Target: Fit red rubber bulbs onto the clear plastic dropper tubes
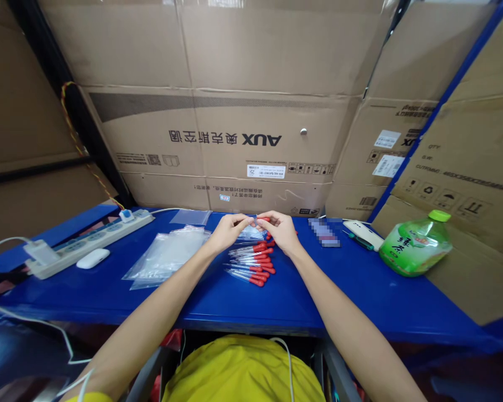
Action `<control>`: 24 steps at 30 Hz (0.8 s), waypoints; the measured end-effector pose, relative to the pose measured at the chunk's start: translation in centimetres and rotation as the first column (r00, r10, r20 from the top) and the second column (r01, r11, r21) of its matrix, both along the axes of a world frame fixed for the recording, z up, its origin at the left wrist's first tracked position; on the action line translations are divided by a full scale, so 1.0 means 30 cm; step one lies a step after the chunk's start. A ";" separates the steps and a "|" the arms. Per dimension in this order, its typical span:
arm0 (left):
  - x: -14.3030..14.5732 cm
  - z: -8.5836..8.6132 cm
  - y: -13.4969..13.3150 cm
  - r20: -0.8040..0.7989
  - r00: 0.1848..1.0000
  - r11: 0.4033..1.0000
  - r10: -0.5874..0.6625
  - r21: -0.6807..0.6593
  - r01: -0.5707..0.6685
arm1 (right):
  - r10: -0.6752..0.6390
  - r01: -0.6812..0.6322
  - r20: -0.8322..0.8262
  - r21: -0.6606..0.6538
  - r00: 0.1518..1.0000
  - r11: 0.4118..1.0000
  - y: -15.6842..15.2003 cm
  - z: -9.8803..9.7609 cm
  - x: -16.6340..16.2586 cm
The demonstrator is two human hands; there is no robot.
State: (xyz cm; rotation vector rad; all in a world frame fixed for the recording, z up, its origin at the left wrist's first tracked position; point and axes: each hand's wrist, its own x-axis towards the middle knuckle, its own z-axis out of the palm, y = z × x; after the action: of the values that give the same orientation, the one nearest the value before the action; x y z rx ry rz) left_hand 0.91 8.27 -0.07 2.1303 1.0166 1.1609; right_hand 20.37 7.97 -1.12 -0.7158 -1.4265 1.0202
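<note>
Over the middle of the blue table, both hands meet at one glass dropper with a red rubber bulb (263,219). My right hand (280,228) pinches it around the bulb. The fingers of my left hand (229,229) are closed at the clear glass end, which they partly hide. Below and behind the hands lies a pile of similar droppers (251,262), red bulbs to the right and glass tips to the left. A stack of clear plastic bags (167,257) is spread left of the pile, beside my left forearm.
A white power strip (96,237) with a plugged cable and a white earbud case (93,258) sit at the left. A blurred-out phone-like item (324,232), a green-handled tool (360,240) and a green bottle (414,245) stand right. Cardboard walls (235,56) enclose the table.
</note>
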 end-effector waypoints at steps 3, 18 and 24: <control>-0.006 -0.005 0.003 -0.010 1.000 1.000 -0.007 -0.019 0.007 | -0.015 0.015 0.042 0.013 0.999 1.000 0.003 -0.008 0.001; -0.014 0.025 -0.020 -0.213 0.977 0.977 0.014 0.210 0.032 | 0.017 -0.020 0.116 0.017 0.993 1.000 0.002 -0.018 0.021; 0.012 0.024 -0.026 -0.099 0.991 0.964 0.092 0.257 -0.064 | -0.008 0.009 0.103 -0.009 0.995 1.000 0.005 0.011 0.042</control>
State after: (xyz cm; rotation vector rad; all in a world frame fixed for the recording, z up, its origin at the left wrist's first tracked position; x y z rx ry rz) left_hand 1.28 7.49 0.64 2.3959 1.0574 1.2829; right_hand 21.62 8.12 -0.79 -0.7901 -1.5065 0.9959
